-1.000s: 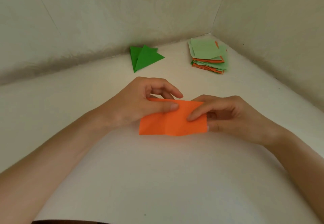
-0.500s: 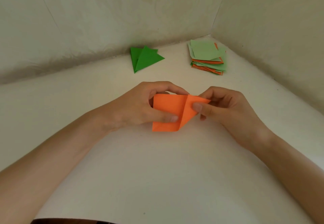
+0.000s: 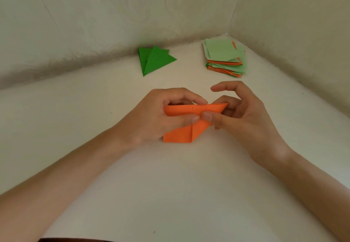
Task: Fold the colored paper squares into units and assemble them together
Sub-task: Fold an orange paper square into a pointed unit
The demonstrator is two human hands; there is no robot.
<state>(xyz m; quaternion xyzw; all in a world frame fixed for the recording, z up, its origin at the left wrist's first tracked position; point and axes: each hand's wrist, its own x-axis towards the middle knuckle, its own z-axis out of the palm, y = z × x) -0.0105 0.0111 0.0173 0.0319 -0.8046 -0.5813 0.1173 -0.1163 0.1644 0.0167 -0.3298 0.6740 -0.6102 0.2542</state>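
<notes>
Orange square paper sheet (image 3: 180,134), partly folded, at the middle of the off-white tabletop (image 3: 170,194), lower edge down near the surface. Pinched on its left half by the left hand (image 3: 151,116), thumb in front, fingers curled behind the top edge. Clamped at the right flap by the right hand (image 3: 244,116), thumb beside the left thumb, forefinger lifted free. Farther back, by the wall: dark green folded paper triangles (image 3: 155,59); well right of them, a stack of pale green and orange paper squares (image 3: 224,57).
</notes>
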